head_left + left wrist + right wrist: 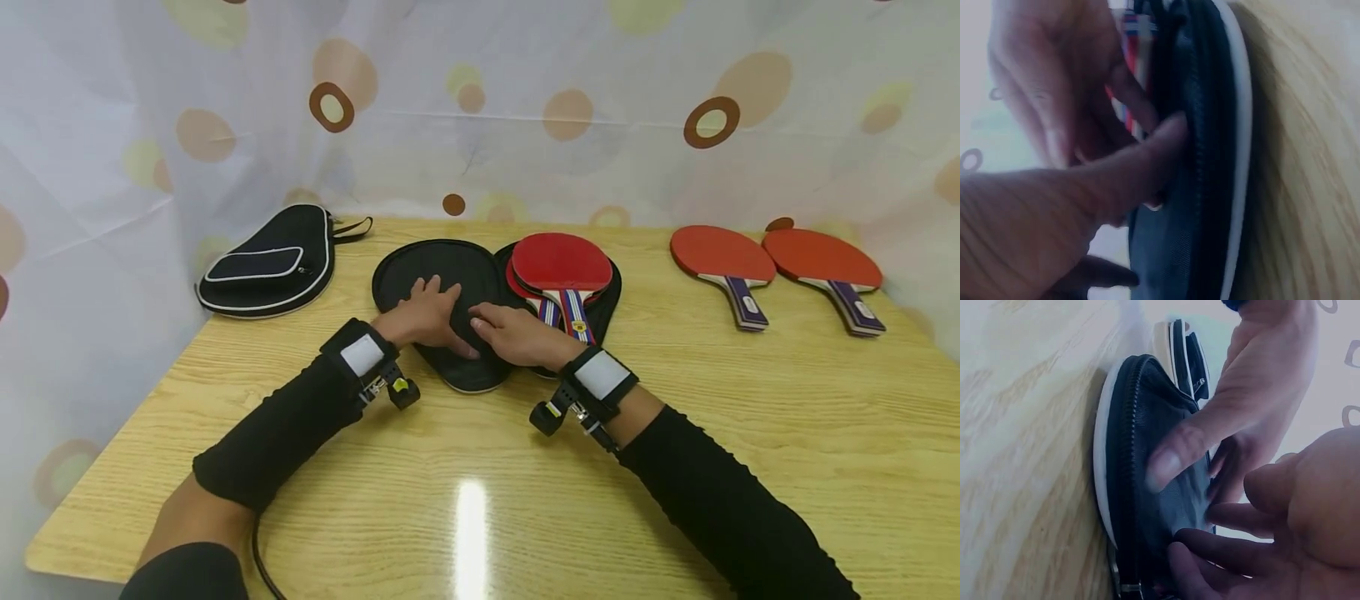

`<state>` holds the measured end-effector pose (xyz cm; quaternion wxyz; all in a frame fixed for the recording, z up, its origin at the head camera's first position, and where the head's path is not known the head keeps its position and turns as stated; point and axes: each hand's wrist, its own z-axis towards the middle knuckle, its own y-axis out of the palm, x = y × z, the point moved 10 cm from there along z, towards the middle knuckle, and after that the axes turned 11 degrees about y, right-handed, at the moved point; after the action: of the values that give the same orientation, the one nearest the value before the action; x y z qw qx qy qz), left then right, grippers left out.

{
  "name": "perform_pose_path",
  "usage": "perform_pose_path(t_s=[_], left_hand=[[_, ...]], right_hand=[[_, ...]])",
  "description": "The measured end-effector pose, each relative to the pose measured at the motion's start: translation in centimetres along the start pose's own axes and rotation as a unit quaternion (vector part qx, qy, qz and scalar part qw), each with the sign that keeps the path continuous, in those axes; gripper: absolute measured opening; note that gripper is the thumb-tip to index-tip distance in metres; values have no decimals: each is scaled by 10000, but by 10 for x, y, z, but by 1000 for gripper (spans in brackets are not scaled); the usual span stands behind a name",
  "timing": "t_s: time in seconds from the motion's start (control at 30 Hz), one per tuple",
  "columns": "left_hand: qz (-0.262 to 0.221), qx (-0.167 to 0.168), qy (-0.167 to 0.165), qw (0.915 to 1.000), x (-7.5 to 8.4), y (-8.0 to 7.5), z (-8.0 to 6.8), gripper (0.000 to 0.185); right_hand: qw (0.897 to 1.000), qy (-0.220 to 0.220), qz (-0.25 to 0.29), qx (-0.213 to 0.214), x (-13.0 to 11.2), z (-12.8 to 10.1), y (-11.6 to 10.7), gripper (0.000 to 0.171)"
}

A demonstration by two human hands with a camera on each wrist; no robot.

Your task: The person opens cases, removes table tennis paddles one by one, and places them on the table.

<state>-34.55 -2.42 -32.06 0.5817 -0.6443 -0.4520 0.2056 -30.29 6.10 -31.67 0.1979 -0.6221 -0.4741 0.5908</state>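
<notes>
A black table tennis paddle case [468, 377] lies unfolded on the table, its two halves side by side. My left hand [429, 315] rests spread on the left half, fingers pointing away and thumb toward the middle; the left wrist view shows that thumb near the zipper edge [1196, 125]. My right hand [517, 335] is close beside it, over the inner edge of the same half, its fingertips at the black cloth [1166, 419]. Two red paddles [562, 262] with striped handles overlap on the right half, partly behind my right wrist.
A closed black case [258, 287] with white piping, a front pocket and a strap lies at the back left. Two more paddles, one orange-red [722, 252] and another like it [823, 254], lie at the back right. Behind the wooden table [390, 500] hangs a patterned curtain [525, 167].
</notes>
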Motion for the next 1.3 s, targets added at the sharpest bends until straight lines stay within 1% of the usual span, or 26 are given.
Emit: perform_pose_path(t_s=[0.07,0.1,0.23,0.3,0.33,0.4,0.47,0.53,0.6,0.63,0.67,0.7,0.77,0.83,0.9,0.97,1.1,1.2,1.3], left_hand=[[71,-332,-27,9994,1,7,5,112],[107,-443,-61,9989,2,10,7,113],[401,-623,-73,9972,4,11,13,115],[543,-667,-7,9963,7,10,14,115],[613,-689,18,9957,7,10,14,115],[735,-729,35,9946,9,9,14,115],[817,-754,0,9938,10,8,13,115],[833,-796,-84,9933,9,8,12,115],[812,-834,-145,9931,9,9,12,115],[792,-850,-163,9931,9,10,11,115],[784,-868,-171,9930,9,11,11,115],[776,-885,-184,9929,9,11,11,115],[757,-887,-202,9930,9,12,12,115],[768,-876,-187,9930,10,11,13,115],[747,-846,-191,9934,10,10,13,116],[704,-810,-198,9940,9,9,14,116],[605,-782,-264,9948,5,12,13,118],[588,-779,-272,9949,4,13,13,118],[576,-763,-273,9950,6,13,14,117]], right_hand=[[10000,-1,7,1,1,1,1,46],[10000,-3,10,-6,1,1,2,46],[9999,-72,15,83,1,0,1,46],[9995,-107,90,295,0,-2,-6,45],[9988,-117,105,473,0,-4,-12,45],[9951,-83,84,980,2,-9,-27,45],[9854,73,-171,1693,7,-16,-46,45],[9683,435,-647,2374,18,-25,-65,46],[9503,958,-1071,2762,34,-34,-78,48],[9433,1221,-1263,2816,43,-38,-82,49],[9394,1470,-1394,2765,52,-40,-84,49],[9387,1649,-1474,2646,61,-42,-83,47],[9435,1930,-1452,2269,76,-42,-81,47],[9503,1991,-1377,1956,85,-40,-77,48],[9571,1933,-1240,1765,88,-36,-74,49],[9632,1755,-1174,1662,89,-31,-72,48],[9720,1390,-1071,1561,88,-21,-68,37],[9737,1269,-1009,1602,90,-19,-68,29],[9715,1220,-1025,1757,93,-23,-73,30]])
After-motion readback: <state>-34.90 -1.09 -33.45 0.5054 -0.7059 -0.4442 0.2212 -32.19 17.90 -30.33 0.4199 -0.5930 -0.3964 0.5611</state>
